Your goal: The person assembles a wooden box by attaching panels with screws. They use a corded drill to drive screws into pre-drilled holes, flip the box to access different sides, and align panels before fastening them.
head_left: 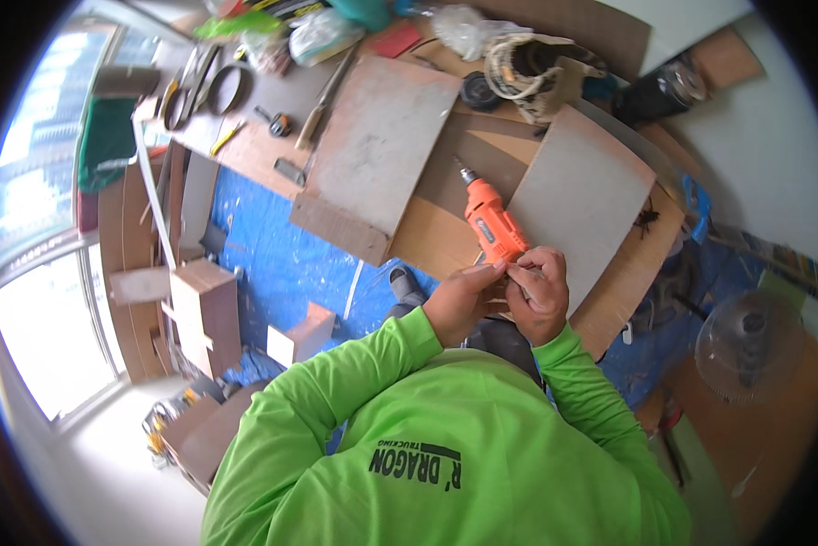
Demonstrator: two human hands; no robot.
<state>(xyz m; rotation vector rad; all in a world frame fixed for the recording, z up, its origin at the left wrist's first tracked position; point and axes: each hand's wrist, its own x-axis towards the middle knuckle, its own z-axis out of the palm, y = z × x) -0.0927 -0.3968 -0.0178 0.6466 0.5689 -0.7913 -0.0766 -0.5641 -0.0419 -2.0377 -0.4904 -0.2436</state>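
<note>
My left hand [463, 302] and my right hand [540, 295] come together in front of my chest, fingertips pinched and almost touching. Whatever they hold between them is too small or hidden to name. Just beyond them lies an orange power drill [493, 221] with its chuck pointing away from me; my hands cover its near end. It rests on a brown board, between a grey-faced panel [383, 150] on the left and another grey panel [584, 205] on the right.
Toward the far left of the table lie a tape measure [279, 123], a yellow cutter [228, 138], a roll of tape [228, 89] and a chisel-like tool [325, 100]. A woven bag [527, 68] sits at the back. Blue sheeting [272, 232] covers the floor, with wooden boxes [207, 314] on the left.
</note>
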